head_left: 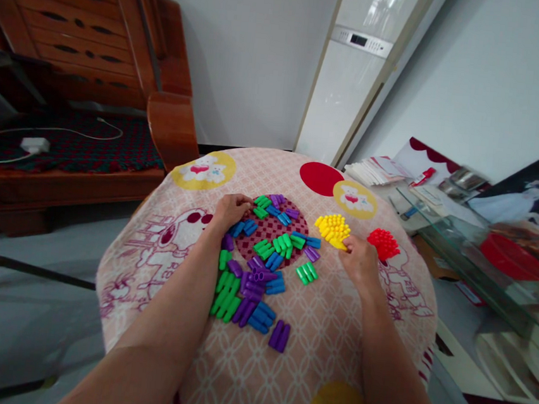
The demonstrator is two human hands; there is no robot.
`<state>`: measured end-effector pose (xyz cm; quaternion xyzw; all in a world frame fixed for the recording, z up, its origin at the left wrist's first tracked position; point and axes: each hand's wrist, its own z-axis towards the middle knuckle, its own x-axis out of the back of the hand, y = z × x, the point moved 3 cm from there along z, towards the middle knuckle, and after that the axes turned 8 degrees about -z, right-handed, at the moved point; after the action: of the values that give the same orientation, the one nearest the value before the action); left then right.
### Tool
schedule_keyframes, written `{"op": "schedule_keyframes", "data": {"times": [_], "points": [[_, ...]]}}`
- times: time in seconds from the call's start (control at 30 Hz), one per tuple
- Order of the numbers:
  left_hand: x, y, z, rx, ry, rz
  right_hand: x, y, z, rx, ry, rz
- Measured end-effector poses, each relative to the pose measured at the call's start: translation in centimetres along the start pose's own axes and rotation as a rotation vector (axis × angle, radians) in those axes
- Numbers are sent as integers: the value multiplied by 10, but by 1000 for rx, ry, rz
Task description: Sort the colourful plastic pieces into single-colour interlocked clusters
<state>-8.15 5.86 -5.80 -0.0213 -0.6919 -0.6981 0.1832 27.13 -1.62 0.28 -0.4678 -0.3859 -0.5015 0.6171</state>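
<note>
Many small ribbed plastic pieces lie on a round table. Green pieces (227, 296), purple pieces (279, 336) and blue pieces (262, 317) spread across its middle in loose groups. My left hand (233, 212) is at the far left edge of these groups, beside blue pieces (244, 227) and green ones. Its fingers are bent together, and what they hold, if anything, is hidden. A tight cluster of yellow pieces (332, 227) stands to the right. At its near edge my right hand (360, 260) pinches a yellow piece (340, 244). Just right of that hand sits a cluster of red pieces (383, 244).
A patterned cloth (328, 334) covers the table. On the right, a glass shelf (474, 253) holds papers, a red basket (515, 254) and a photo (532, 189). A wooden bench (172, 123) with a white charger (35, 145) is at the left. Behind stands a tall white appliance (339, 94).
</note>
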Motion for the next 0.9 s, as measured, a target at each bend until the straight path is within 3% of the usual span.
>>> {"op": "schedule_keyframes", "data": {"times": [0.1,0.23,0.43,0.7,0.9], "points": [[1,1,0,-14,5,23,3,-1,-2,-21,-36,-305],[1,3,-1,-19,-2,25,-3,-9,-4,20,-83,-423],[1,4,-3,-8,-5,24,-16,-15,-3,67,-96,-386],[0,7,-4,2,0,14,-16,-9,1,53,-35,-329],[1,8,-5,5,-1,48,-22,-3,5,66,104,-195]]}}
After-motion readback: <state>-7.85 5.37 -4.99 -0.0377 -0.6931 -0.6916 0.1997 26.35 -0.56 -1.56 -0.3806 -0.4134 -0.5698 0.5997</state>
